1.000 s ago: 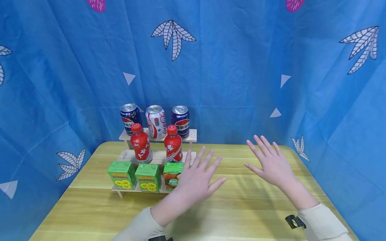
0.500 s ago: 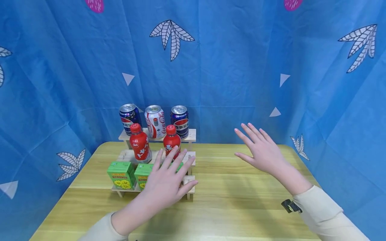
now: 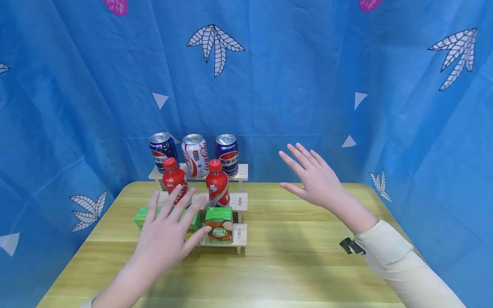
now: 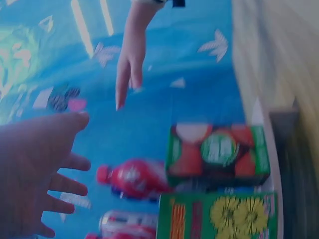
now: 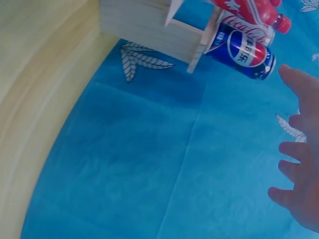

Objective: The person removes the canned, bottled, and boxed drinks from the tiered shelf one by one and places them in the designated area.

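My left hand (image 3: 163, 237) hovers with spread fingers in front of the left side of a stepped wooden rack (image 3: 239, 233), holding nothing. It covers part of the green drink cartons with yellow flowers (image 3: 141, 214) on the lowest step and overlaps the left red bottle (image 3: 175, 177). Uncovered to its right are a green carton with a brown-red picture (image 3: 218, 224) and the right red bottle (image 3: 218, 184). My right hand (image 3: 317, 182), fingers extended and holding nothing, is in the air right of the rack, nearest to the right blue Pepsi can (image 3: 227, 156).
On the top step stand a white Coca-Cola can (image 3: 195, 156) and another blue Pepsi can (image 3: 162, 149). A wooden table (image 3: 285, 265) bears the rack. Blue patterned cloth (image 3: 300, 85) hangs behind and at both sides.
My left hand has moved left across the front of the rack, from the right carton to the left ones. My right hand has shifted left and farther from me.
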Demonstrator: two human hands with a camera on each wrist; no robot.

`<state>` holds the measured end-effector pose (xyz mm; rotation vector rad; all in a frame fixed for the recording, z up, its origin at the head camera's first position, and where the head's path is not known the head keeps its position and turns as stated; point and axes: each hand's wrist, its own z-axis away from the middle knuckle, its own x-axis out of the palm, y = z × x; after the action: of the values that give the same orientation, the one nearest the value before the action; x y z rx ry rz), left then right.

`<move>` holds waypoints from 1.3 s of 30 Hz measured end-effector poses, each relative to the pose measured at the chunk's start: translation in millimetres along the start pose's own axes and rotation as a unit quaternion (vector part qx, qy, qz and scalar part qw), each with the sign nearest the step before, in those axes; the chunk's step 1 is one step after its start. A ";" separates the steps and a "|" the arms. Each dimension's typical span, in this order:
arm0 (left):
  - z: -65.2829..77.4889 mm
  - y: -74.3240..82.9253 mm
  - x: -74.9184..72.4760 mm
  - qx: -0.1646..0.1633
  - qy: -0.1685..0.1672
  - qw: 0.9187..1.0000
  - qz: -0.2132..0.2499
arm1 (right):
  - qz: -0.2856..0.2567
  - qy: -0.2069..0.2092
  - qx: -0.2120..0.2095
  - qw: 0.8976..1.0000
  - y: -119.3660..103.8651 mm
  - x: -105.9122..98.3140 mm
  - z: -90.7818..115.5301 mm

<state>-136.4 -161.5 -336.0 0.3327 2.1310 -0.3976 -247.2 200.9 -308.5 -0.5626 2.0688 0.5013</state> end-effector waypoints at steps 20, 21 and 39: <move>67.4 -64.5 -9.9 -0.141 0.020 0.990 0.006 | -0.052 0.075 -0.035 0.995 -15.1 5.1 -51.0; 71.1 -67.9 -9.4 -0.147 0.020 0.989 0.008 | -0.054 0.076 -0.035 0.995 -16.1 5.6 -53.1; 117.2 -111.4 38.9 -0.091 0.133 0.986 0.037 | -0.087 0.044 -0.015 0.995 -32.7 23.0 -85.2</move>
<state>-112.6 -306.7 -413.4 0.3745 2.3871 -0.1188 -296.7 123.1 -289.2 -0.7879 2.0744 0.4116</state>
